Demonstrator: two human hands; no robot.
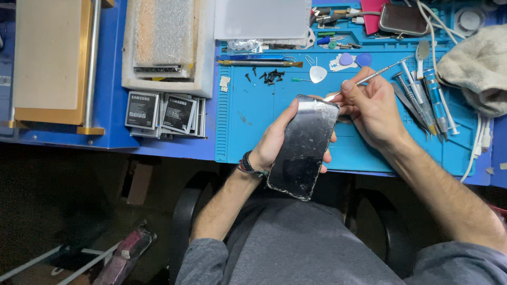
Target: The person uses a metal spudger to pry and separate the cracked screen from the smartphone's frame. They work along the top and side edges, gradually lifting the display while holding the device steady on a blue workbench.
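Two hands work over the blue mat (253, 113) on the table. The left hand (274, 140) is wrapped around a cracked phone (306, 145) from behind, its grip closed on both edges and the glass tilted up toward the person, probably to steady it. The right hand (372, 108) pinches a thin metal tool (369, 78) like a pen, tip at the phone's top corner. Small black screws (272, 76) lie gathered nearby, and screwdrivers (422, 100) rest just beside the right hand.
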